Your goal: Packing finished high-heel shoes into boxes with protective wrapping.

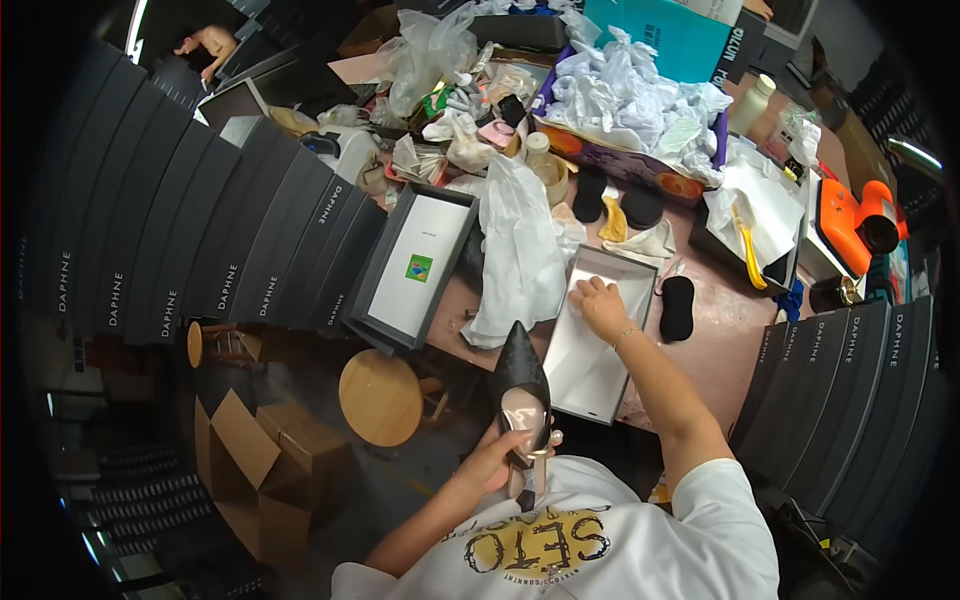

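A black pointed-toe shoe with a strap and a heel (522, 385) is held in my left hand (488, 460), close to my body. Its toe points away from me and the pale insole faces up. My right hand (600, 305) reaches into a grey shoebox with a white inside (585, 365). Its fingers are bent and somewhat apart, near the far end of the box, with nothing visible in them. White tissue paper (520, 250) lies crumpled to the left of the box. Beyond it rests a dark grey lid with a white inside (400, 290), bearing a green sticker.
Stacked grey shoeboxes rise at left (200, 220) and right (850, 390). A purple box heaped with paper (635, 100) stands at the back, beside a cream bottle (752, 105). An orange tool (845, 225) sits at right. Below stand a round stool (380, 397) and cartons (285, 450).
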Motion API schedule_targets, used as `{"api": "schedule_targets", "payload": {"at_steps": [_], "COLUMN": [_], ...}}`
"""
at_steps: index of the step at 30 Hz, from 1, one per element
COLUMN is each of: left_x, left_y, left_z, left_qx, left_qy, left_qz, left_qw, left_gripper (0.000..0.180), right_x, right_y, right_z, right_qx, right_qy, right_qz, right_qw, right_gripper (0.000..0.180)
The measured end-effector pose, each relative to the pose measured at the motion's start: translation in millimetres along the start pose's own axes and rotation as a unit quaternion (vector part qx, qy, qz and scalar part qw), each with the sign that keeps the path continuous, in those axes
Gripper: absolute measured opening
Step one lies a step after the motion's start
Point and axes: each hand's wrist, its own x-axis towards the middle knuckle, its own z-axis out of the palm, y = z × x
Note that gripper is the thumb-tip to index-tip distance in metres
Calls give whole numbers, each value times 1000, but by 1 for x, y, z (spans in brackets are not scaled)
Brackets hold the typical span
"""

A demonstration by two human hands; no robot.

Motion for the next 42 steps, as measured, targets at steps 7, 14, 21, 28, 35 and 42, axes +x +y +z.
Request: {"api": "schedule_targets", "payload": {"at_steps": [7, 14, 21, 28, 35, 42], "left_x": [15, 55, 69, 82, 114, 231], "left_y": [19, 68, 95, 78, 98, 127], "left_z": [-39, -35, -13, -5, -40, -164], "left_qx": [-21, -3, 86, 118, 265, 336], "left_qy": [-22, -130, -176, -202, 41, 251], "left_qz": [-12, -43, -83, -84, 182, 130], "left_qw": [999, 991, 977, 969, 946, 899], "left_gripper": [56, 52, 53, 58, 72, 72], "right_x": [-17, -13, -26, -30, -46, 25], "right_y": [-65, -178, -169, -141, -74, -91], "right_z": [-105, -147, -155, -143, -106, -104], "right_qx": [419, 190, 230, 444, 339, 208], "right_qy": [107, 56, 154, 215, 198, 128], "right_qz": [234, 163, 197, 310, 392, 152], "right_qw": [871, 966, 941, 813, 832, 958], "right_gripper": [40, 39, 34, 76, 56, 58]}}
